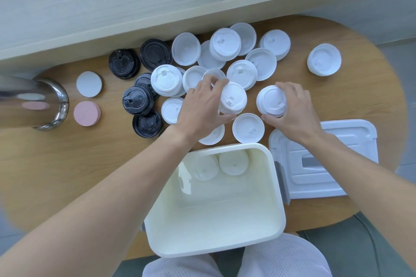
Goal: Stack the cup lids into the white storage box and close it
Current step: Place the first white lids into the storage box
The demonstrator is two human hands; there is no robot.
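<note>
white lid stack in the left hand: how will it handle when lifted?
The lid stack is thin moulded plastic, so probably light and a bit flexible. The left hand holds it by the sides; nested lids may slip apart if the grip is loose. Tilted as it is, it could topple if set down carelessly.

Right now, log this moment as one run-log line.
left hand: grips white lid stack | right hand: grips second lid stack | white storage box: open, two stacks inside | box lid: on table
</note>
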